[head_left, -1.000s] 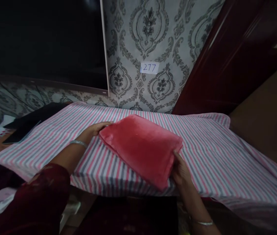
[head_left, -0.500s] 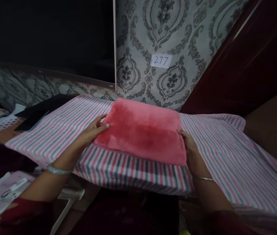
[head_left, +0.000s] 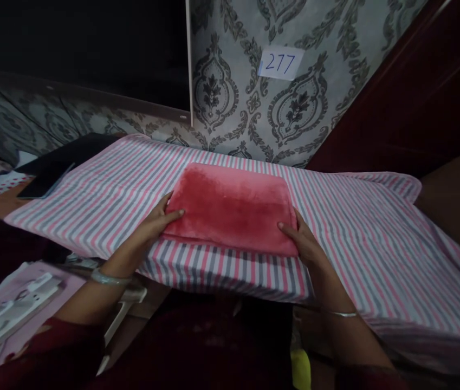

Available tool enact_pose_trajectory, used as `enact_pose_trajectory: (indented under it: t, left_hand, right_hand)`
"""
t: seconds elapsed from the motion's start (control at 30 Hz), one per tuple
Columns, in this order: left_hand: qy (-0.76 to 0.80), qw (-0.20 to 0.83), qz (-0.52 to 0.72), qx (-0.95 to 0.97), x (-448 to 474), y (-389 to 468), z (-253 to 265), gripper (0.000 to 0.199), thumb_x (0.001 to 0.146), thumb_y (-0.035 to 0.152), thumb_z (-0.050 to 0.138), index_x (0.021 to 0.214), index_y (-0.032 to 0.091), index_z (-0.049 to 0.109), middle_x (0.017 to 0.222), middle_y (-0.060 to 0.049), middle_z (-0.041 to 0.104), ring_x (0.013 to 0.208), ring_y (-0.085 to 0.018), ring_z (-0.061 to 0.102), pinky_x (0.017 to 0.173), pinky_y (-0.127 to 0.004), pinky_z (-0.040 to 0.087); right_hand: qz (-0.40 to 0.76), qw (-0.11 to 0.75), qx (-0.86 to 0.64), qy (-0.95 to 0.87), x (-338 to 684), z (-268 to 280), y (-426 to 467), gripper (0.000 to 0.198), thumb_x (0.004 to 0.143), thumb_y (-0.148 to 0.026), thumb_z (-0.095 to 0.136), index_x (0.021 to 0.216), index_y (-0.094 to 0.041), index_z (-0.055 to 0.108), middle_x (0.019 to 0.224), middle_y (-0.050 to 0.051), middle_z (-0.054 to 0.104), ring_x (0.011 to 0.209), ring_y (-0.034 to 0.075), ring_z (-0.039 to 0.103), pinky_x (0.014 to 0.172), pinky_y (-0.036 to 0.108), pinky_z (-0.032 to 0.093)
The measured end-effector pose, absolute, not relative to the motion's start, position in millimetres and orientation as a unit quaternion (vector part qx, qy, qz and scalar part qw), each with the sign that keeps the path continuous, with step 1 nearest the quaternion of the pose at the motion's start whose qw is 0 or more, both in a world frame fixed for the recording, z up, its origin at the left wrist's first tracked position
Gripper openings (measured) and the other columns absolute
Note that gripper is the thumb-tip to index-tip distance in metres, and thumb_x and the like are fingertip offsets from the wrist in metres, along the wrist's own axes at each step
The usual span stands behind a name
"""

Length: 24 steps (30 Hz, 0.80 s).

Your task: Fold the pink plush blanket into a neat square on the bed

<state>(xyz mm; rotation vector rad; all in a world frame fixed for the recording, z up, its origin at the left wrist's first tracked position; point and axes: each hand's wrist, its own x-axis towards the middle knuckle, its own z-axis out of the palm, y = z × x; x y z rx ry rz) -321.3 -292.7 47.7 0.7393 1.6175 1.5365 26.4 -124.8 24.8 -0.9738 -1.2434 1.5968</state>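
Note:
A plush red-pink cloth [head_left: 230, 208], folded into a flat rectangle, lies on the striped sheet [head_left: 376, 244] near the front edge. Its left side is in my left hand [head_left: 159, 219], thumb on top and the other fingers partly hidden at the edge. My right hand [head_left: 305, 238] grips the opposite side, its thumb pressing on the upper face near the front corner. The folded layers show along the right side.
A dark screen [head_left: 83, 49] hangs at the upper left beside the patterned wall, which bears a paper label marked 277 [head_left: 282, 63]. A dark flat object [head_left: 45, 181] lies left of the sheet. Lower left is a white power strip [head_left: 14, 317].
The cloth now lies flatter and slightly nearer the front of the sheet. My right hand has shifted so its thumb reaches further over the top. The view has tilted down.

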Motion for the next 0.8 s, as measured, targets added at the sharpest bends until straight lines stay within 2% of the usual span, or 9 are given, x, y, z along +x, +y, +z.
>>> enact_pose_trajectory:
  t: [0.13,0.27,0.33,0.43,0.57,0.7,0.8]
  left_hand:
    - [0.639,0.36,0.614,0.293,-323,-297,44,0.099,0.059,0.034,0.091,0.149,0.028,0.051,0.144,-0.01,0.061,0.122,-0.031,0.065,0.099,-0.038,0.056]
    - [0.684,0.372,0.561,0.28,-338,-306,39,0.089,0.06,0.042,0.09,0.142,0.025,0.058,0.14,-0.013,0.063,0.117,-0.032,0.066,0.09,-0.037,0.059]
    - [0.716,0.331,0.537,0.299,-347,-304,39,0.083,0.064,0.05,0.086,0.139,0.024,0.061,0.135,-0.012,0.065,0.112,-0.031,0.067,0.084,-0.034,0.059]
    - [0.741,0.264,0.512,0.345,-360,-286,46,0.075,0.065,0.055,0.082,0.13,0.02,0.068,0.117,-0.009,0.071,0.097,-0.027,0.069,0.073,-0.03,0.056]
    - [0.715,0.298,0.511,0.372,-375,-238,59,0.054,0.067,0.054,0.079,0.104,0.015,0.074,0.09,-0.007,0.075,0.082,-0.023,0.068,0.066,-0.027,0.051]
    - [0.757,0.304,0.469,0.339,-390,-188,68,0.039,0.069,0.054,0.078,0.07,0.017,0.067,0.059,-0.006,0.066,0.061,-0.023,0.061,0.053,-0.029,0.042]
    - [0.756,0.331,0.478,0.3,-396,-164,71,0.035,0.067,0.047,0.083,0.066,0.019,0.063,0.052,-0.006,0.061,0.055,-0.023,0.059,0.053,-0.032,0.041]
  right_hand:
    - [0.635,0.443,-0.401,-0.489,28,27,-131,0.091,0.058,-0.037,0.098,0.14,-0.028,0.059,0.125,0.007,0.073,0.115,0.032,0.067,0.101,0.049,0.056]
    - [0.655,0.373,-0.406,-0.517,38,19,-136,0.075,0.06,-0.047,0.095,0.125,-0.021,0.068,0.118,0.01,0.075,0.109,0.034,0.07,0.099,0.051,0.056]
    - [0.636,0.372,-0.404,-0.542,40,16,-132,0.068,0.066,-0.05,0.091,0.125,-0.022,0.069,0.119,0.01,0.074,0.11,0.032,0.069,0.1,0.05,0.055]
    - [0.569,0.414,-0.42,-0.573,37,13,-110,0.066,0.07,-0.048,0.089,0.128,-0.024,0.069,0.117,0.008,0.075,0.112,0.03,0.068,0.104,0.048,0.052]
    - [0.487,0.429,-0.463,-0.604,21,16,-59,0.058,0.074,-0.047,0.082,0.124,-0.02,0.072,0.108,0.009,0.077,0.107,0.028,0.07,0.103,0.047,0.051]
    - [0.471,0.388,-0.504,-0.611,-1,23,-17,0.036,0.079,-0.045,0.073,0.104,-0.019,0.077,0.101,0.01,0.078,0.102,0.029,0.072,0.096,0.043,0.054]
    - [0.46,0.371,-0.516,-0.62,-11,25,0,0.03,0.078,-0.044,0.073,0.094,-0.018,0.076,0.097,0.011,0.078,0.097,0.03,0.072,0.092,0.043,0.055]
